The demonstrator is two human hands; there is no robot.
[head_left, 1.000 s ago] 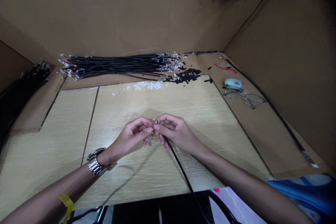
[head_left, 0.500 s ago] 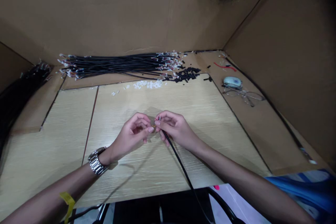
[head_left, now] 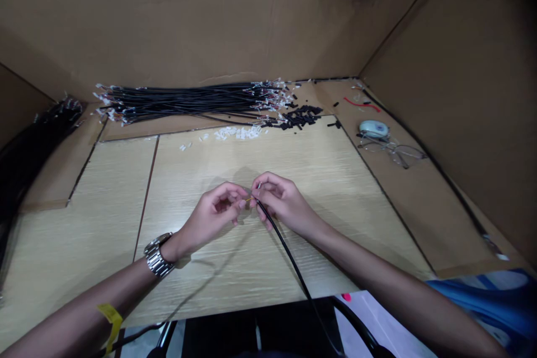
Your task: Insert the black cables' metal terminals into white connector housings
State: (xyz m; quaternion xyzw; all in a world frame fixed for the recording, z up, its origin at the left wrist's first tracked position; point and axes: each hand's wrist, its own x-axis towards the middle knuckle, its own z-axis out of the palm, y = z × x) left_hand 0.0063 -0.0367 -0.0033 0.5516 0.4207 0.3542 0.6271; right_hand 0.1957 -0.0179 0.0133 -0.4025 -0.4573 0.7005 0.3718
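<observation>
Over the middle of the table, my right hand pinches the end of a black cable. From there the cable runs down past the table's front edge. A short yellow-orange wire sticks out of the cable end toward the left. Its other end is between the thumb and fingertips of my left hand, which are closed on it. A small pale wire end shows above my right fingertips. How the remaining wires lie is hidden by my right fingers.
At the back lies a bundle of black cables with white-tipped ends. Small white pieces and short black tubes are scattered before it. Eyeglasses, a pale green rounded object and another cable lie right.
My left thumb and fingertips have come together on the yellow-orange wire, which now shows stretched between the hands. My right hand keeps its hold on the cable end.
</observation>
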